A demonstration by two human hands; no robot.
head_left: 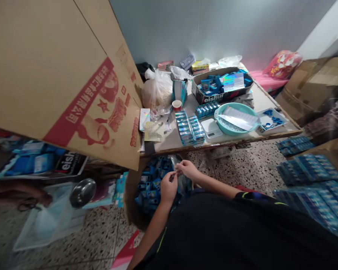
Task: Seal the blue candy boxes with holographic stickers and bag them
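Observation:
My left hand (169, 184) and my right hand (187, 170) meet above a round bin (128, 195) at the table's front edge. Fingers of both hands are pinched together on a clear plastic bag (183, 184), which looks thin and crumpled; part of it hangs below my right hand. Beneath and left of my hands, the bin holds many small blue boxes (150, 194). What lies exactly between my fingertips is too small to make out.
A large cardboard flap (59, 67) stands at the left. On the table (169, 144) are wrapped box stacks (184, 127), a white scale (211, 128) and a turquoise basin (236, 129). Another person's hand (45, 198) with scissors (28, 204) is at far left. Blue packs (310, 168) lie right.

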